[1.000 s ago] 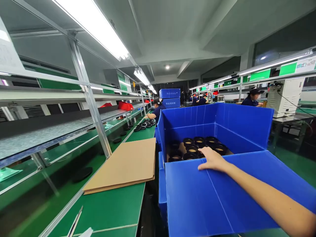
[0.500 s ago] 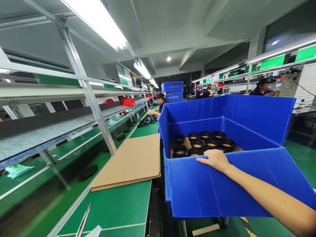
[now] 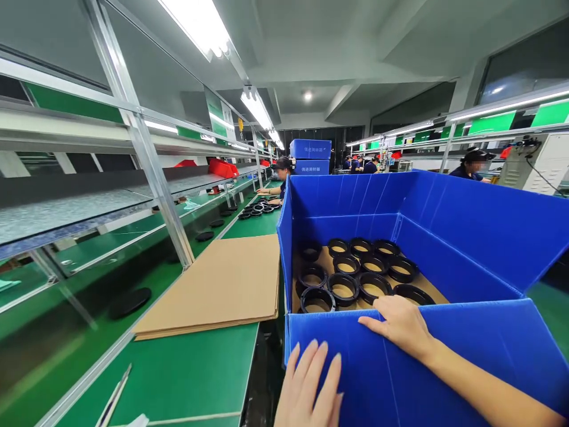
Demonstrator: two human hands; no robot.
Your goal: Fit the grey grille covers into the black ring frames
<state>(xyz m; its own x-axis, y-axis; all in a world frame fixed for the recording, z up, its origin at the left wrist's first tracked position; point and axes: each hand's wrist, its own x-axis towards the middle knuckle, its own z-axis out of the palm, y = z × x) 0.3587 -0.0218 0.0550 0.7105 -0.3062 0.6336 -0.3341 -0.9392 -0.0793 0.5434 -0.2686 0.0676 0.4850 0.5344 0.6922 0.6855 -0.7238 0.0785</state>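
Note:
My right hand (image 3: 402, 327) grips the front edge of a large blue plastic box (image 3: 471, 341), its thumb outside and its other fingers bent over the rim, partly hidden. Low in the view, my left hand (image 3: 309, 388) is open with fingers spread, in front of the box's front flap; whether it touches the flap I cannot tell. Several black rings (image 3: 343, 289) lie in rows inside the box on a brown cardboard layer (image 3: 433, 287). The front flap slopes outward.
A stack of cardboard sheets (image 3: 217, 281) lies on the green bench (image 3: 195, 367) left of the box. Tweezers (image 3: 114, 394) rest nearer. Farther along, a person (image 3: 282, 172) works beside more black rings (image 3: 258, 209). A metal post (image 3: 149, 148) stands at the bench's left.
My left hand has come into view at the bottom. The view has moved closer to the box, showing more of the rings. My right hand stays on the front edge.

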